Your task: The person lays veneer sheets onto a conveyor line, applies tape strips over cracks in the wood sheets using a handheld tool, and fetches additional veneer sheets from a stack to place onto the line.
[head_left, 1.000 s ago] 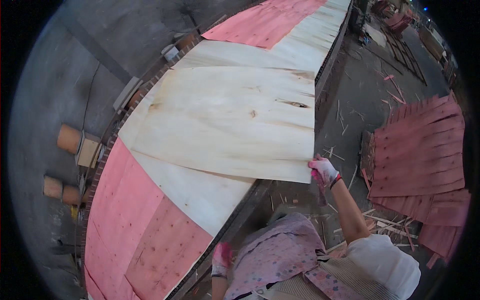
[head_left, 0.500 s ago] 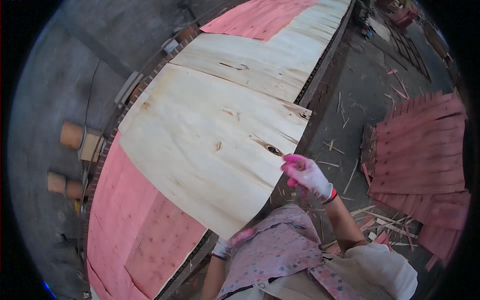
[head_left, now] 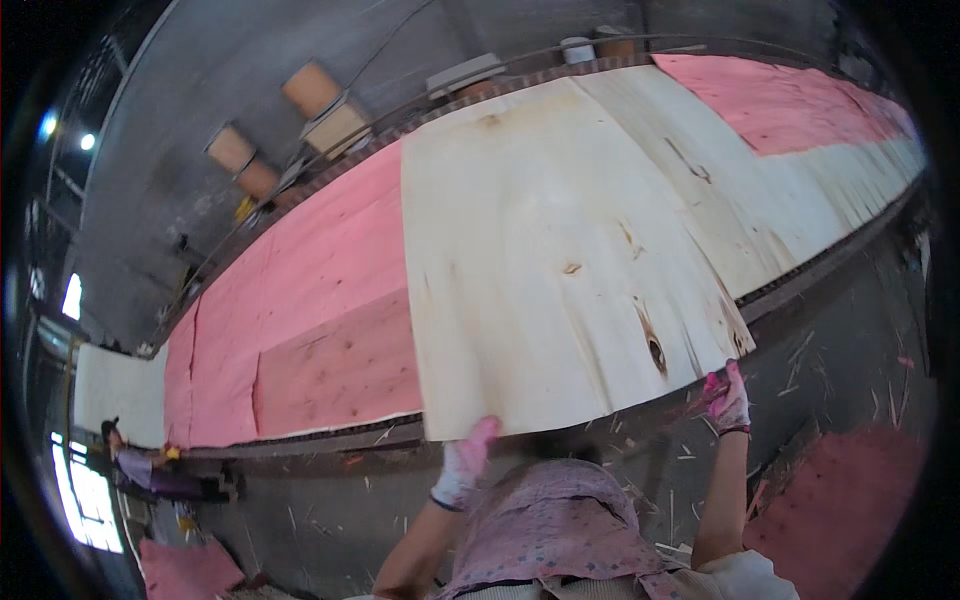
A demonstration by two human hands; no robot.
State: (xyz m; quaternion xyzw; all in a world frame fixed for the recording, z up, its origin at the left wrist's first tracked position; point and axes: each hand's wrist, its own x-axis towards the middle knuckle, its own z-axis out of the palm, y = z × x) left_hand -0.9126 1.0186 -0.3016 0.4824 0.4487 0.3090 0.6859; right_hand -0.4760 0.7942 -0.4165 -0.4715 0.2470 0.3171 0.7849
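A large cream wood veneer sheet [head_left: 530,300] with brown knots and a dark hole near its front edge lies across a long table, its near edge overhanging. My left hand [head_left: 465,465], in a white glove with pink-stained fingers, grips that edge close to the left corner, thumb up and other fingers partly hidden. My right hand [head_left: 730,398], gloved alike, has its fingers closed at the right front corner of the sheet.
Pink veneer sheets [head_left: 300,310] cover the table to the left; another pink sheet [head_left: 785,105] lies far right. A pink stack [head_left: 840,500] stands at lower right. Another person [head_left: 150,465] is at the table's far left end. Wood scraps litter the floor.
The view has swung left, bringing the other person into sight. My right hand has moved from beside the hole to the sheet's right corner. My left hand stays near the left corner.
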